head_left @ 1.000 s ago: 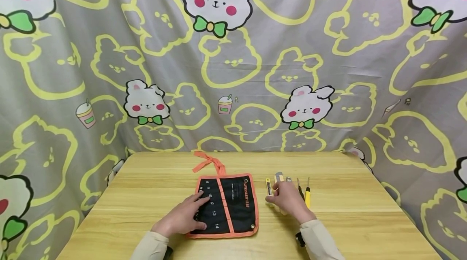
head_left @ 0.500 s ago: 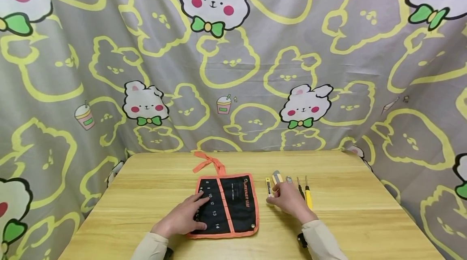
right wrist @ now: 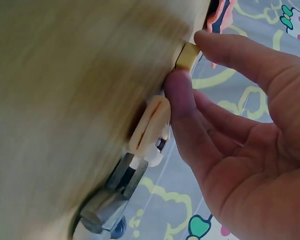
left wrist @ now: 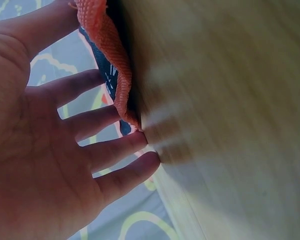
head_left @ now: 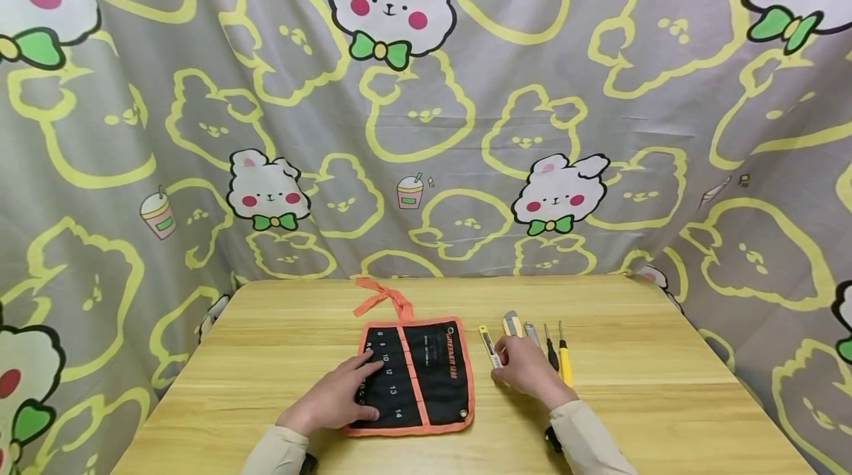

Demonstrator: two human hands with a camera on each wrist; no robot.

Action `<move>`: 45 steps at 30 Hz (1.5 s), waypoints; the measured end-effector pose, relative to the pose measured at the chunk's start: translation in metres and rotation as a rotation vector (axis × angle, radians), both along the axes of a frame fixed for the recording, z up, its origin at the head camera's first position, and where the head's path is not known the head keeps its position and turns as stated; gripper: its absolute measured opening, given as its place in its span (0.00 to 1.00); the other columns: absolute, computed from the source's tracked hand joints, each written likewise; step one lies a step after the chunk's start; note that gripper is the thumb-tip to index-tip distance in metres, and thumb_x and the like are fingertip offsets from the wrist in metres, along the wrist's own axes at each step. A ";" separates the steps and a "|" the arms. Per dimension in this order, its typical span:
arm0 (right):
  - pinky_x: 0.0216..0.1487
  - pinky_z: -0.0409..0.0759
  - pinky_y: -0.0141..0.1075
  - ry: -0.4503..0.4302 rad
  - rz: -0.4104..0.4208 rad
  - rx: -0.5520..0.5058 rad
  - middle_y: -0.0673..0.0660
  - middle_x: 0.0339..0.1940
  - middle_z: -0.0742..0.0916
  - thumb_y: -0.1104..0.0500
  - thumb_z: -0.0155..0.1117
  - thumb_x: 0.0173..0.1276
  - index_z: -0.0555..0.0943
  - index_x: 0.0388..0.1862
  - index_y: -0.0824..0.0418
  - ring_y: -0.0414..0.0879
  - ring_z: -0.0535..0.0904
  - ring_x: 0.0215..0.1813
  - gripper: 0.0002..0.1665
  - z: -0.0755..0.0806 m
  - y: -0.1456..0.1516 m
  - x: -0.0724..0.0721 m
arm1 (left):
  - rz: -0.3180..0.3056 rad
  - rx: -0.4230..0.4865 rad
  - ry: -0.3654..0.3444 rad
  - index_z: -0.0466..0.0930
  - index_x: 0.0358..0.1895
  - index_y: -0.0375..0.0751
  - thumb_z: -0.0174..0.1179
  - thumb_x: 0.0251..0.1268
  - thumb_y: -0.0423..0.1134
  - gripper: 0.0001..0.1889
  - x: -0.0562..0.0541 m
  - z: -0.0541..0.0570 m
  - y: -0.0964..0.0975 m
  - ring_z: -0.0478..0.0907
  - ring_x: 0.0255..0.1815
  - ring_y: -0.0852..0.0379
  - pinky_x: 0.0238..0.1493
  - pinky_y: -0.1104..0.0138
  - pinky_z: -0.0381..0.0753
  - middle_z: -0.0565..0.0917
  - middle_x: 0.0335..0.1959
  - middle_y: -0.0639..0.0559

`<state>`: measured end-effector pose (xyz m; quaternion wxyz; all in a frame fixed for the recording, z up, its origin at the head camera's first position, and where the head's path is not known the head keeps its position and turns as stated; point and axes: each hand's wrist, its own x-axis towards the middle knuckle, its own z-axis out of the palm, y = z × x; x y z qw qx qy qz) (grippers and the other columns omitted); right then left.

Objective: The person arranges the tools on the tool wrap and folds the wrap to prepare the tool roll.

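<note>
My left hand (head_left: 333,393) rests with spread fingers on a black tool pouch (head_left: 439,371) with orange edging and printed numbers. In the left wrist view the pouch's orange edge (left wrist: 122,75) lies against the fingers. With thumb and index finger, my right hand (head_left: 532,370) pinches the near end of a slim yellow case (head_left: 489,343) with a dark label; its end (right wrist: 188,56) shows in the right wrist view. Right beside these fingers lies a utility knife (head_left: 512,323), partly covered by the hand.
Right of the knife lie a grey metal tool (head_left: 531,332), perhaps a wrench, a black-handled pointed tool (head_left: 552,354) and a yellow-handled one (head_left: 565,364). Orange ties (head_left: 386,297) stretch behind the pouch. A patterned curtain (head_left: 426,127) hangs past the wooden table's (head_left: 299,312) far edge.
The slim yellow case has turned, its far end swinging left and its near end right with my right fingers. The utility knife has shifted slightly. My left hand stays on the pouch.
</note>
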<state>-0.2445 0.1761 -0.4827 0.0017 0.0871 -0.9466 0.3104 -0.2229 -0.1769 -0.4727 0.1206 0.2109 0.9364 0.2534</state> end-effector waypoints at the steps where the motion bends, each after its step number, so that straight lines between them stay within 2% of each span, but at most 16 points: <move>1: 0.28 0.66 0.32 -0.002 0.006 0.008 0.50 0.21 0.76 0.66 0.77 0.55 0.82 0.40 0.66 0.42 0.68 0.24 0.15 0.001 0.000 0.000 | -0.001 0.000 -0.001 0.72 0.73 0.39 0.77 0.55 0.46 0.41 0.000 0.000 0.000 0.61 0.76 0.29 0.70 0.34 0.66 0.62 0.78 0.34; 6: 0.30 0.71 0.35 -0.015 0.087 0.047 0.51 0.24 0.78 0.66 0.79 0.53 0.82 0.42 0.66 0.43 0.70 0.27 0.18 0.005 0.002 -0.005 | -0.002 -0.002 -0.006 0.72 0.73 0.41 0.77 0.56 0.47 0.41 -0.001 -0.002 -0.002 0.61 0.76 0.29 0.69 0.34 0.67 0.62 0.78 0.35; 12: 0.38 0.80 0.40 -0.050 0.298 0.080 0.53 0.32 0.83 0.64 0.81 0.55 0.83 0.47 0.69 0.44 0.75 0.33 0.22 0.011 0.013 -0.020 | -0.012 -0.002 -0.008 0.72 0.73 0.41 0.77 0.55 0.46 0.41 -0.001 -0.004 -0.003 0.62 0.76 0.29 0.69 0.34 0.67 0.62 0.78 0.34; 16: 0.31 0.72 0.35 -0.066 0.438 0.136 0.52 0.27 0.79 0.62 0.81 0.56 0.82 0.40 0.64 0.40 0.70 0.30 0.18 0.020 0.021 -0.030 | -0.017 0.000 -0.004 0.72 0.73 0.41 0.77 0.55 0.47 0.41 0.000 -0.003 -0.003 0.62 0.75 0.29 0.69 0.34 0.67 0.62 0.78 0.34; 19: 0.28 0.62 0.33 -0.098 0.508 0.175 0.51 0.22 0.73 0.61 0.82 0.55 0.80 0.33 0.63 0.38 0.63 0.25 0.17 0.027 0.023 -0.035 | -0.021 -0.002 0.001 0.72 0.72 0.41 0.78 0.55 0.47 0.41 0.000 -0.002 -0.003 0.62 0.75 0.29 0.69 0.34 0.67 0.62 0.78 0.34; 21: 0.26 0.60 0.32 -0.110 0.539 0.207 0.49 0.21 0.70 0.60 0.82 0.55 0.80 0.32 0.64 0.37 0.61 0.24 0.17 0.029 0.023 -0.037 | -0.023 -0.006 0.003 0.73 0.72 0.41 0.77 0.55 0.47 0.41 0.000 -0.002 -0.003 0.62 0.75 0.29 0.68 0.34 0.67 0.62 0.78 0.33; 25: 0.25 0.58 0.30 -0.108 0.537 0.241 0.45 0.17 0.68 0.56 0.81 0.58 0.80 0.30 0.62 0.37 0.58 0.21 0.17 0.027 0.023 -0.040 | -0.023 -0.009 -0.004 0.72 0.73 0.41 0.77 0.55 0.47 0.41 0.001 -0.002 -0.003 0.62 0.75 0.29 0.68 0.33 0.67 0.62 0.78 0.33; 29: 0.22 0.57 0.30 -0.090 0.464 0.218 0.44 0.13 0.65 0.56 0.78 0.62 0.78 0.26 0.58 0.37 0.55 0.17 0.16 0.023 0.020 -0.042 | -0.018 -0.004 -0.003 0.72 0.73 0.41 0.77 0.55 0.47 0.41 0.001 -0.003 -0.002 0.62 0.75 0.29 0.68 0.33 0.67 0.62 0.78 0.33; 32: 0.21 0.59 0.30 -0.091 0.418 0.203 0.43 0.12 0.65 0.59 0.76 0.62 0.77 0.24 0.56 0.37 0.57 0.16 0.14 0.019 0.017 -0.042 | -0.019 -0.003 0.004 0.72 0.72 0.41 0.77 0.55 0.47 0.41 0.001 -0.004 -0.002 0.63 0.75 0.29 0.68 0.33 0.67 0.62 0.78 0.33; 37: 0.23 0.63 0.30 -0.093 0.427 0.191 0.45 0.15 0.72 0.65 0.72 0.61 0.82 0.35 0.59 0.37 0.62 0.18 0.06 0.015 0.015 -0.041 | -0.020 -0.005 0.015 0.73 0.72 0.41 0.78 0.55 0.47 0.41 0.000 -0.004 -0.002 0.63 0.74 0.29 0.68 0.33 0.67 0.63 0.77 0.33; 42: 0.31 0.76 0.34 -0.067 0.442 0.176 0.47 0.29 0.82 0.63 0.75 0.62 0.83 0.47 0.63 0.38 0.74 0.29 0.15 0.015 0.018 -0.042 | -0.023 -0.008 0.020 0.73 0.72 0.41 0.78 0.55 0.47 0.41 0.000 -0.002 -0.001 0.63 0.74 0.29 0.67 0.33 0.67 0.63 0.77 0.33; 45: 0.34 0.79 0.36 -0.066 0.445 0.171 0.48 0.32 0.84 0.64 0.75 0.63 0.83 0.50 0.64 0.38 0.76 0.31 0.17 0.013 0.020 -0.043 | -0.024 -0.013 0.028 0.72 0.72 0.41 0.77 0.55 0.47 0.41 -0.001 -0.002 -0.001 0.63 0.74 0.29 0.68 0.33 0.67 0.63 0.77 0.32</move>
